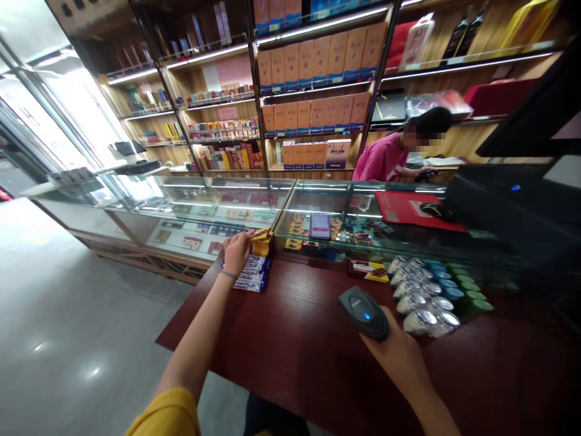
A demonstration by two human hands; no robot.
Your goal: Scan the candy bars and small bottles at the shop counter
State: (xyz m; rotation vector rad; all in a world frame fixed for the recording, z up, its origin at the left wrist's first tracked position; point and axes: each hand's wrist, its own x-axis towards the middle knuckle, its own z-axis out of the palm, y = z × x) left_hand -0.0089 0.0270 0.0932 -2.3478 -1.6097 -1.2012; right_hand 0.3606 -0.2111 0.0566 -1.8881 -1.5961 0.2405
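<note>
The left hand (236, 253) has its fingers pinching a yellow packet (260, 234) at the top of a small stack on the bench (299, 321), just behind the blue packets (252, 277). The right hand (399, 348) has its fingers wrapped around a scanner (363, 312), raised over the bench, its blue light glowing. Cans (415, 293) stand in rows to the right, near a flat snack pack (368, 270) by the glass case (236, 209).

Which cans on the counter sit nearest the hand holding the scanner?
The silver-topped cans, closest to the right hand with the scanner; the blue cans and green cans sit farther right.
</note>
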